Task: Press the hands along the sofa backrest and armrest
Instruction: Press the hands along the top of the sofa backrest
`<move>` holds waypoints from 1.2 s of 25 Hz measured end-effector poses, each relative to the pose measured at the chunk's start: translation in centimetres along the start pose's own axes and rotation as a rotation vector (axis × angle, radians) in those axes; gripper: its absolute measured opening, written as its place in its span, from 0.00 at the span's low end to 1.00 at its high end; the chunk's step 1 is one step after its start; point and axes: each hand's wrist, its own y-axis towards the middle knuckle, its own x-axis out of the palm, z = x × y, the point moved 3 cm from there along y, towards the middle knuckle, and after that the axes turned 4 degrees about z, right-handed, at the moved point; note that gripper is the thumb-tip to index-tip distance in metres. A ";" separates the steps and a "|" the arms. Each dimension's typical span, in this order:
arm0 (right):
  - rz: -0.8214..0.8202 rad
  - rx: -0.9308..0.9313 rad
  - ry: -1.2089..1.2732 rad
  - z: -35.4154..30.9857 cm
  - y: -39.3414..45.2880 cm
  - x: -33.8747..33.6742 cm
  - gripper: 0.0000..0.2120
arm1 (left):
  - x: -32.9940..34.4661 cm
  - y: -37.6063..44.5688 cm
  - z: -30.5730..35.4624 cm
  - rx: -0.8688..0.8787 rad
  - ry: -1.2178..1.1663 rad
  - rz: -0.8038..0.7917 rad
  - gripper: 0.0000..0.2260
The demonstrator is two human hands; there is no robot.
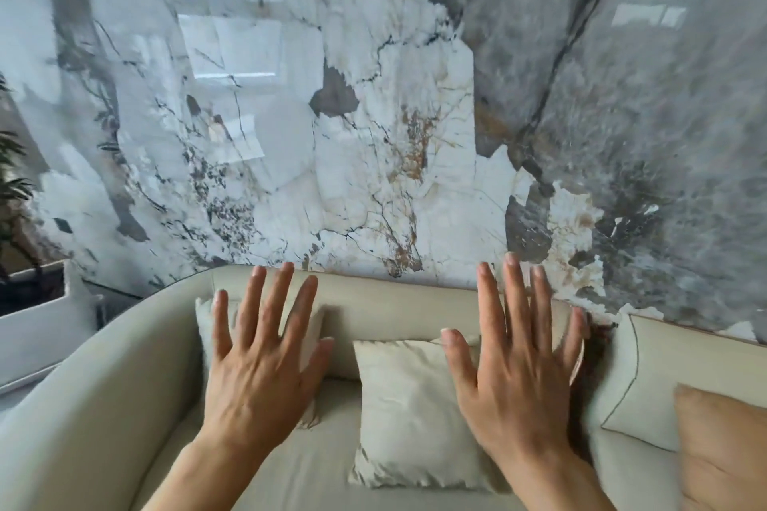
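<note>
Both hands are extended forward, palms down, fingers spread and flat, grasping nothing. The left hand (259,361) is positioned over the left portion of the sofa backrest (386,303); its fingertips (286,268) reach the top edge of the backrest. The right hand (514,361) is positioned to the right, well apart from the left hand, with its longest fingertip overlapping the lower edge of the marble wall panel (373,116). Whether either palm contacts the upholstery cannot be determined from this view.

The beige sofa stands against the wall. Its curved armrest (83,407) sweeps down the left side. A cream cushion (409,411) leans on the backrest between the hands. A second cushion (205,319) lies partly under the left hand. A tan cushion (726,448) sits at the right edge.
</note>
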 end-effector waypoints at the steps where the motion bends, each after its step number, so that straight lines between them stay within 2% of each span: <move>1: -0.003 -0.018 0.017 -1.3 0.1 -0.4 0.32 | -0.9 -0.3 -0.9 -0.014 0.014 0.002 0.28; 9: -0.031 -0.138 0.233 -9.6 -0.9 -0.3 0.32 | -7.1 -5.3 -6.6 -0.149 0.236 -0.033 0.28; 15: -0.074 -0.180 0.304 -14.8 -2.2 0.8 0.32 | -8.2 -8.2 -10.4 -0.210 0.304 -0.052 0.27; 20: -0.087 -0.205 0.260 -21.1 -2.7 2.5 0.32 | -8.2 -10.0 -17.4 -0.233 0.253 -0.032 0.28; 24: -0.052 -0.175 0.182 -30.1 -3.6 3.7 0.33 | -7.7 -10.8 -27.5 -0.245 0.175 -0.036 0.28; 26: -0.061 -0.168 0.179 -31.0 -3.8 3.3 0.33 | -7.6 -10.5 -28.8 -0.243 0.185 -0.023 0.28; 30: -0.079 -0.142 0.089 -37.3 -3.4 4.3 0.33 | -6.3 -9.9 -35.7 -0.224 0.103 -0.045 0.28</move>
